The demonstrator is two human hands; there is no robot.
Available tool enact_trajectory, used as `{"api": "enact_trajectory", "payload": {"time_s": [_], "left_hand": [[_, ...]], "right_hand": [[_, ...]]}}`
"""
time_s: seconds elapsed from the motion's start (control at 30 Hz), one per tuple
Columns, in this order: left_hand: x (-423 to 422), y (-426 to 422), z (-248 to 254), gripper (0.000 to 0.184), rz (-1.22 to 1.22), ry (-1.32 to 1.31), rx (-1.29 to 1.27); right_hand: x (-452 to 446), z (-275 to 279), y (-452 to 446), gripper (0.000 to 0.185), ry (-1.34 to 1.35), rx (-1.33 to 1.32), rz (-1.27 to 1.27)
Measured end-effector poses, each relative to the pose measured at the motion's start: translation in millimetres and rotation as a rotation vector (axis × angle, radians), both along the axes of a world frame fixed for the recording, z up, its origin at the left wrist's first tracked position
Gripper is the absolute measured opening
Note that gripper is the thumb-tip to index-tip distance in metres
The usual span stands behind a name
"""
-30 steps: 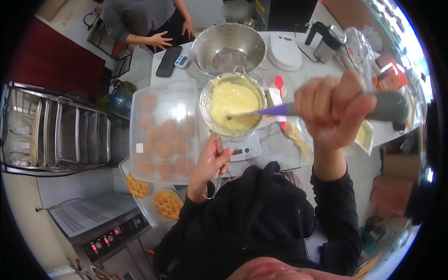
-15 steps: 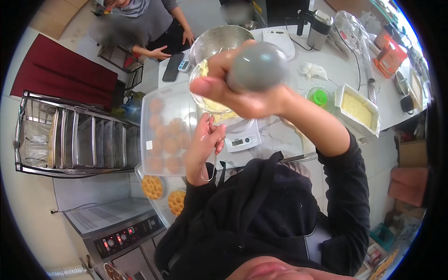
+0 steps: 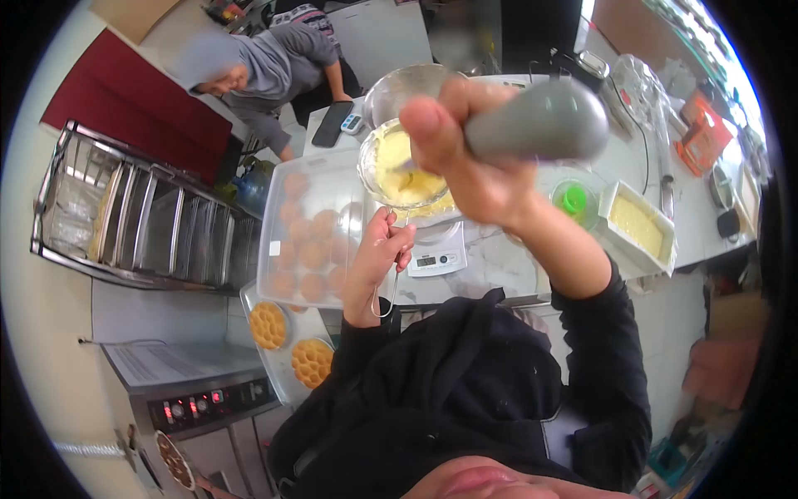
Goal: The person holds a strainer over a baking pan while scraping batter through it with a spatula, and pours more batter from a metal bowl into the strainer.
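Observation:
My left hand [image 3: 383, 247] is closed on the wire handle [image 3: 387, 304] of a sieve [image 3: 366, 185] that holds pale yellow batter [image 3: 402, 173]. In my right hand [image 3: 480, 166], raised close to the camera, is the thick grey handle [image 3: 540, 123] of a spatula. The spatula's far end reaches into the batter, partly hidden by my hand. Beneath the sieve, more yellow mixture shows at the edge, above a white digital scale [image 3: 437, 258]. A large metal bowl [image 3: 391, 87] stands behind the sieve.
To the left lies a lidded plastic box [image 3: 274, 264] of round brown items, beside a phone [image 3: 332, 125]. On the right are a green cup [image 3: 573, 200] and a lined loaf tin [image 3: 670, 264]. Another person [image 3: 274, 71] leans at the table's far left corner.
My right hand has come up nearer the camera, then shifted right, uncovering the batter. The other person has bent down toward the table. The camera view has shifted.

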State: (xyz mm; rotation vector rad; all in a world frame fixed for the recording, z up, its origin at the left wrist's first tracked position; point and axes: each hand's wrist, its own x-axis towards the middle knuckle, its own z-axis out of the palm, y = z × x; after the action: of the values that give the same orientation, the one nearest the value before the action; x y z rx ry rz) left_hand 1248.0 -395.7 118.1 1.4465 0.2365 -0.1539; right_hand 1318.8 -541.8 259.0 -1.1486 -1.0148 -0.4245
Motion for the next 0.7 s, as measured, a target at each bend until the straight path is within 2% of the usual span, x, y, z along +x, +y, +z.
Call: {"api": "enact_trajectory", "payload": {"time_s": [0.03, 0.1, 0.17, 0.23, 0.3, 0.4, 0.43, 0.47, 0.5, 0.53, 0.57, 0.63, 0.7], "left_hand": [[-1.7, -0.5, -3.3, 0.024, 0.006, -0.022, -0.007], [-6.4, -2.7, -5.1, 0.024, 0.013, -0.042, -0.013], [-8.9, -9.1, -3.8, 0.025, 0.023, -0.045, -0.026], [-9.1, -7.4, -14.8, 0.025, -0.002, -0.045, -0.055], [-8.3, -7.4, -19.3, 0.024, -0.015, -0.076, -0.054], [-14.9, -14.9, -11.0, 0.025, -0.008, -0.105, 0.027], [-17.3, -18.1, -10.1, 0.028, 0.003, -0.114, 0.061], [-16.3, -21.0, -16.6, 0.027, 0.018, -0.148, -0.002], [-15.0, -18.6, -25.7, 0.027, 0.022, -0.182, -0.067], [-14.4, -20.0, -32.8, 0.027, 0.026, -0.176, -0.071], [-13.5, -21.8, -39.3, 0.027, 0.023, -0.171, -0.075], [-13.8, -22.2, -36.6, 0.026, 0.037, -0.179, -0.082], [-19.6, -27.1, -27.4, 0.025, 0.064, -0.196, -0.091]], "right_hand": [[-9.5, 2.3, -1.2, 0.034, -0.046, 0.003, -0.016], [1.2, -24.7, 6.4, 0.030, -0.183, -0.198, -0.122], [18.9, -42.9, 15.3, 0.027, 0.086, 0.027, 0.090], [14.4, -34.0, 5.0, 0.026, 0.172, 0.087, 0.059], [2.1, -15.8, -8.8, 0.026, 0.085, 0.132, 0.197], [-2.2, -31.2, -1.3, 0.025, 0.234, 0.076, 0.134], [4.1, -39.8, 3.2, 0.022, 0.226, 0.078, -0.010], [11.7, -42.5, 6.4, 0.020, 0.248, 0.194, -0.022], [22.4, -45.9, 4.0, 0.015, 0.330, 0.174, -0.118], [16.5, -35.9, 0.0, 0.015, 0.352, 0.253, -0.080], [30.3, -48.0, -18.0, 0.020, 0.299, 0.282, 0.061], [7.8, -26.5, -25.6, 0.035, 0.241, 0.195, 0.217], [2.6, -39.0, -10.0, 0.034, 0.267, 0.135, 0.207]]}}
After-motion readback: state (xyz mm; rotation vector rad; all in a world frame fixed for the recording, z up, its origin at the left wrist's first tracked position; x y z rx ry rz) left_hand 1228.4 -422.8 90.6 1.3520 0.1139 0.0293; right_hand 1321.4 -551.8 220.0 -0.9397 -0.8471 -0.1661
